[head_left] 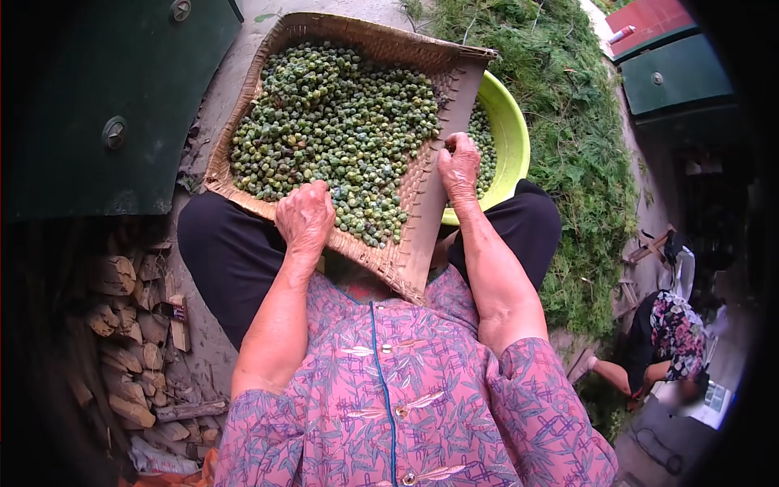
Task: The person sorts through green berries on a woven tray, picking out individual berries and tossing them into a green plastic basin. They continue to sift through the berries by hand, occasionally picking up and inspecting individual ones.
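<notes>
Fingers, left: I see the left hand (304, 217) lying palm down on the near rim of the woven tray (422, 174), fingers curled together and dipping into the green berries (333, 122); I cannot tell whether they pinch any.
Fingers, right: the right hand (459, 166) is at the tray's right edge, fingers bent and bunched, thumb side on the rim; the fingertips are hidden, so I cannot tell what they grip.
Tray: it rests across my lap on the black trousers (235, 252), tilted, its near corner toward my body, its far end over the concrete ground (243, 61).
Berries: they fill most of the tray in one heaped layer, reaching right up to my left fingers.
Basin: a lime-green basin (513, 130) sits just beyond the tray's right edge, partly under it, with more berries inside.
Cuttings: a green foliage pile (568, 122) lies right of the basin.
Left side: a dark green door (114, 105) and stacked firewood (122, 341).
Far right: another person (669, 333) in a flowered top crouches, well apart from me.
</notes>
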Tool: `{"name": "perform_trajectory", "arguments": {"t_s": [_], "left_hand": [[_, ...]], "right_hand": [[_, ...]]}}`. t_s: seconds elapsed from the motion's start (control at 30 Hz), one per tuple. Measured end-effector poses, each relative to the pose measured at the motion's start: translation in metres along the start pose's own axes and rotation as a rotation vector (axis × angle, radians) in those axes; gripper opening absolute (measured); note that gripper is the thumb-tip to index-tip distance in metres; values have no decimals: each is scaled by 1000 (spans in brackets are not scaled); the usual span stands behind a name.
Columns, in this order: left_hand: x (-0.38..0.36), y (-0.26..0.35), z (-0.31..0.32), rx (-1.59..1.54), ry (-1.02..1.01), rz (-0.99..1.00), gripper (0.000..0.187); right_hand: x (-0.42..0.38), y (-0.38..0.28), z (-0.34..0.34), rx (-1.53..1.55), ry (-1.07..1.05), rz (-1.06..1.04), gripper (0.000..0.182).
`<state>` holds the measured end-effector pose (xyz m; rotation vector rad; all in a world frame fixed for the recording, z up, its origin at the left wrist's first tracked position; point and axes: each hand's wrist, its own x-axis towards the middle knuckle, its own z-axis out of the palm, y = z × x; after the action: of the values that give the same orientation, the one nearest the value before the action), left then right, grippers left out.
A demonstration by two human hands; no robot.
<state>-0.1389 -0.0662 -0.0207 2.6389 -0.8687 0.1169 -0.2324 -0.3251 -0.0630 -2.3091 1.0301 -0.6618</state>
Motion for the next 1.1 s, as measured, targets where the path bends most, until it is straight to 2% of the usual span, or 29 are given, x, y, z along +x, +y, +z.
{"name": "perform_trajectory", "arguments": {"t_s": [0.1,0.17,0.23,0.3,0.37,0.43,0.5,0.53,0.7,0.77,0.8,0.83,0.93,1.1], "left_hand": [[0,0,1,3,-10,-4,6],[0,0,2,-4,0,-5,6],[1,-1,2,11,-31,-12,6],[0,0,1,6,-22,-10,6],[1,1,-1,7,-13,-7,7],[1,2,-3,37,-110,-50,9],[1,0,-1,42,-93,-41,7],[1,0,-1,35,-90,-42,7],[1,1,-2,31,-87,-43,8],[2,2,-3,26,-87,-48,8],[1,2,-3,23,-86,-52,8],[1,1,-1,19,-89,-53,8],[1,1,0,10,-6,-9,6],[1,2,-1,10,-11,-13,5]], "right_hand": [[8,13,-13,-116,142,61,18],[12,28,-16,-162,128,65,23],[15,35,-14,-310,153,-135,29],[17,28,-8,-256,103,-119,30],[23,16,-1,6,35,-136,27],[30,15,8,27,-22,-137,30],[32,11,13,0,-80,-251,33],[31,6,13,-70,-124,-233,34],[23,-5,14,-158,-124,-224,29],[19,-2,14,-154,-91,-189,34],[15,1,14,-74,1,-214,31],[14,4,11,-78,-1,-213,31],[10,13,-1,-86,-125,-167,18],[5,13,-9,-196,-203,-225,19]]}}
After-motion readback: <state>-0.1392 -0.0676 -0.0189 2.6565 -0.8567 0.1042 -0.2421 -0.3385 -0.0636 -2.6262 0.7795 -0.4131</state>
